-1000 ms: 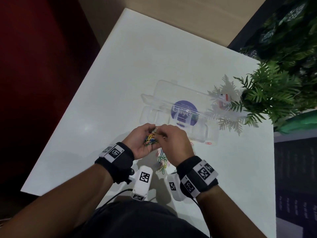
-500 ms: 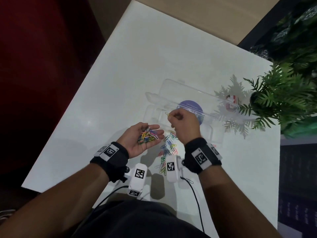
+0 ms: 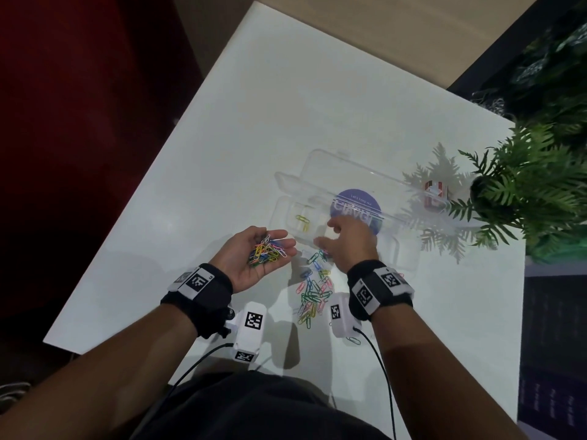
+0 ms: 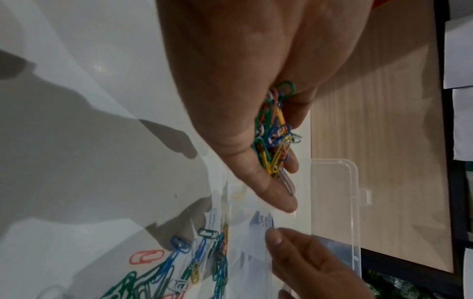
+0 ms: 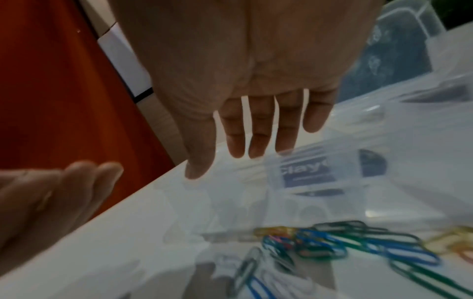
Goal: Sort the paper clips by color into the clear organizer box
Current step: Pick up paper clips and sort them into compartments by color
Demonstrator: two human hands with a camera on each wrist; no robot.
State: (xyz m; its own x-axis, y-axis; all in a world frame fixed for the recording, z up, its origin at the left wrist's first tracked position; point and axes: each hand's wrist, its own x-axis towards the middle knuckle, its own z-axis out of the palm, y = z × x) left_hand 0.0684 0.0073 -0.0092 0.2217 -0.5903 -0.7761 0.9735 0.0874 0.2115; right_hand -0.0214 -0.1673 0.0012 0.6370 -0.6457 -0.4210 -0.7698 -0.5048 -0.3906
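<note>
From the head view, the left hand (image 3: 254,258) lies palm up with fingers loosely cupped, carrying a handful of mixed-colour paper clips (image 3: 266,250). The right hand (image 3: 346,241), fingers spread and holding nothing, hovers over the near edge of the clear organizer box (image 3: 287,214), which sits open toward the right side of the white table (image 3: 222,138). A few yellow clips (image 3: 303,221) lie in the box's left end compartment. A loose pile of clips (image 3: 313,292) lies on the table between the two wrists, nearer the person than the box. A potted fern (image 3: 521,188) stands at the table's right edge, just beyond the box.

The left wrist view shows the cupped fingers (image 4: 268,188) cradling the clips, green, blue, orange and yellow among them, with the box lid (image 4: 332,202) beyond.

The right wrist view, blurred, shows the fingers (image 5: 261,129) straight and apart above the box, with clips on the table below.
</note>
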